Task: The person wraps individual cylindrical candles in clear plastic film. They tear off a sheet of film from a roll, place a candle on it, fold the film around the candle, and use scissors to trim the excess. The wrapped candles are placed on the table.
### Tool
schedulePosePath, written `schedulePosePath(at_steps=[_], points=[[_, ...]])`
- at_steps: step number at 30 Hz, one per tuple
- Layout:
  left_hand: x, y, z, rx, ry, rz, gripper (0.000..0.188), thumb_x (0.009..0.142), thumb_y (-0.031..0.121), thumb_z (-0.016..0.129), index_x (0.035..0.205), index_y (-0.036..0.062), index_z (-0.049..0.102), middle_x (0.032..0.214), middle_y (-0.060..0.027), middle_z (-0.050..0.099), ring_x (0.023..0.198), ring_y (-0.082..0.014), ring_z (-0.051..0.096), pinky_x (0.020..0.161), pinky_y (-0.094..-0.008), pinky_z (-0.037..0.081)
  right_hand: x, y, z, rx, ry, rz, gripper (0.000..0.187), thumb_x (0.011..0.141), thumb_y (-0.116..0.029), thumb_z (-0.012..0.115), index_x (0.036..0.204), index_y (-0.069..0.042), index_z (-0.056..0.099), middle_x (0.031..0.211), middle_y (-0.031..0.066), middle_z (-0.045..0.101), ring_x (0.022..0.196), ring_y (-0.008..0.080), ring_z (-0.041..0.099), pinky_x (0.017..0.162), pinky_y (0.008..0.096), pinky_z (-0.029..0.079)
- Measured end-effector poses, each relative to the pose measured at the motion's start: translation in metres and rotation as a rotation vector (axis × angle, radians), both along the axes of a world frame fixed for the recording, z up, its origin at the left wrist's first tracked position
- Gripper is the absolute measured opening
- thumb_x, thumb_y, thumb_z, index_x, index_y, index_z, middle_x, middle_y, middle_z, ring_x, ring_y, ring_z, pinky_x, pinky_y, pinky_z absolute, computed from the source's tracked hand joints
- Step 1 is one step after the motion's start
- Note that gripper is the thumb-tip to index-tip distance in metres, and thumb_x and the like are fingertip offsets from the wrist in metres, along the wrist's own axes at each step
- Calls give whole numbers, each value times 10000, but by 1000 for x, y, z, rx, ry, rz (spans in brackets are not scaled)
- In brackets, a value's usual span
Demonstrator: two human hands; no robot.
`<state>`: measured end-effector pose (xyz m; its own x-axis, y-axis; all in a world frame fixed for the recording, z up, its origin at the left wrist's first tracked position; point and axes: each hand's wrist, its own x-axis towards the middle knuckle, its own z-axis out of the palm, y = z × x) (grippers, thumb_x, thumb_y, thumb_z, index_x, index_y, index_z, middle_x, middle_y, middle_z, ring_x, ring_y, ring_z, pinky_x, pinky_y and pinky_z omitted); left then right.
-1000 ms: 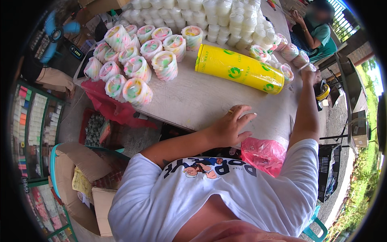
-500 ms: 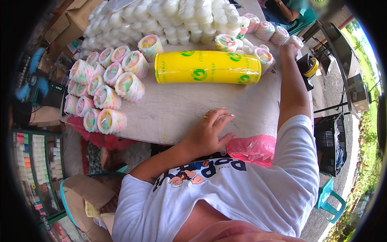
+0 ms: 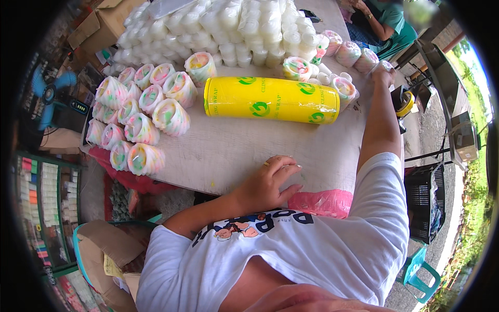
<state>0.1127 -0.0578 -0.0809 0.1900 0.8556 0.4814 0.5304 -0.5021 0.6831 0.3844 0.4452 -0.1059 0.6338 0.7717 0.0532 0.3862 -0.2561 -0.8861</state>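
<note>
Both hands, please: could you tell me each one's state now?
Left hand: open, nothing visibly held.
Right hand: at a multicolored cup; whether it grips cannot be told.

Daylight glares beyond the table's right edge, bleaching the greenery; past its left edge, dimmer, fisheye distortion bows the shelving rack.

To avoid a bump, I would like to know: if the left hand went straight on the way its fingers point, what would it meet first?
Across the tabletop, the left hand would probably meet the person's own right forearm first; the forearm's height is unclear.
</note>
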Motion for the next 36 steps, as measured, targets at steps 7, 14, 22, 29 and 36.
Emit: schedulePosePath(at_steps=[7,14,22,29,36], points=[[4,-4,-6,113,-16,5,370,771,169,722,1078,25,574,1098,-148,529,1034,-308,540,878,-384,470,2,-39,30,20,-60,55,916,747,-294,668,1487,-176,141,1473,236,253,1345,369,312,1093,386,276],[-2,-18,-6,312,7,132,345,767,163,717,1062,48,581,1087,-123,540,1030,-304,542,888,-393,457,-117,-232,114,428,-395,838,775,764,-104,617,1452,-137,263,1393,216,400,1281,348,408,1053,360,347],[-112,-13,24,305,58,545,447,768,158,730,1152,37,538,1190,-140,517,1119,-312,498,966,-395,403,-96,-352,103,367,-467,1023,418,854,-126,626,1263,-121,539,1299,110,535,1193,290,509,993,372,413],[-127,56,45,360,437,304,508,775,286,732,1212,100,552,1342,-110,447,1274,-317,398,1085,-428,299,-76,-338,74,436,-482,1149,453,765,-152,750,1184,-96,589,1341,96,512,1260,253,462,1037,350,363],[-68,105,49,320,487,73,579,761,352,726,1246,103,535,1313,-109,483,1262,-310,423,1118,-499,226,-96,-338,88,422,-557,1177,281,764,-155,735,987,-62,590,1149,115,616,1076,310,576,914,373,441]])
